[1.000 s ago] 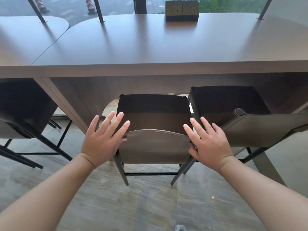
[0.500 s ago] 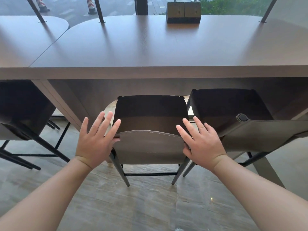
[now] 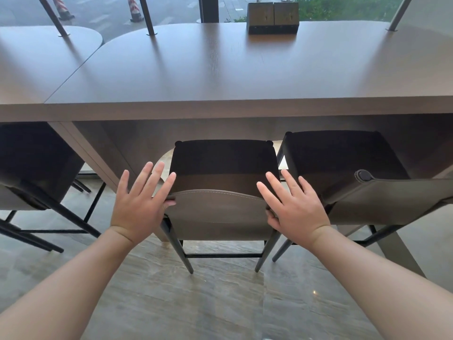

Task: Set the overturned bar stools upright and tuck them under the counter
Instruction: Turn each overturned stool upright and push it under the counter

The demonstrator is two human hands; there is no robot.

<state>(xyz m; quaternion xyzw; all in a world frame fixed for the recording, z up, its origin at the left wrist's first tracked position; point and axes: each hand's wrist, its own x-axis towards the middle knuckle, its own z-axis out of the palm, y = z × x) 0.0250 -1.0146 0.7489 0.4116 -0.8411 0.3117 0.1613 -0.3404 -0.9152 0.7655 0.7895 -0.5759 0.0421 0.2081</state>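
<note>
middle stool [image 3: 220, 192] upright, seat partly under counter [image 3: 220, 104]. left hand [image 3: 139, 204] and right hand [image 3: 294, 204] flank the backrest, fingers straight and spread, thumbs touching its edges, no real clamp. push evenly, legs square, stop before backrest meets counter edge. front legs hidden under counter; side stools cut off by frame.

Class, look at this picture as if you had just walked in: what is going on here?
A person stands at a long wooden counter with both hands on the backrest of the middle bar stool. The left hand and the right hand have straight, spread fingers, thumbs hooked at the backrest's edges. That stool is upright, its seat partly under the counter. The right stool and the left stool are upright too, seats under it.
</note>
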